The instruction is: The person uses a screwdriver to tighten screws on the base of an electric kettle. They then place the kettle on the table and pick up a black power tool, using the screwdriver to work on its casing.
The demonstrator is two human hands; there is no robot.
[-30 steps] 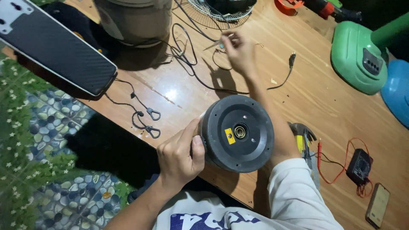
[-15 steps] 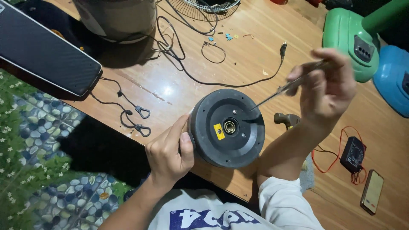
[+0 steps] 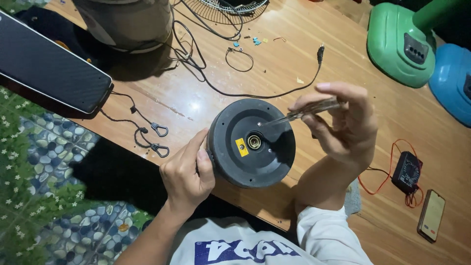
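Note:
My left hand grips the left rim of a round black motor housing and holds it on edge over the front of the wooden table. The housing's face has a brass bush at its centre and a small yellow sticker beside it. My right hand holds a screwdriver with a clear handle. Its tip rests on the housing's face just above the centre.
A black cable with a plug runs across the table behind the housing. A grey pot and a wire fan guard stand at the back. Green and blue fan bases sit right. A multimeter and phone lie near the right.
My right hand came back from the far side of the table with the screwdriver and brought its tip down onto the housing's face. The left hand kept its hold on the housing.

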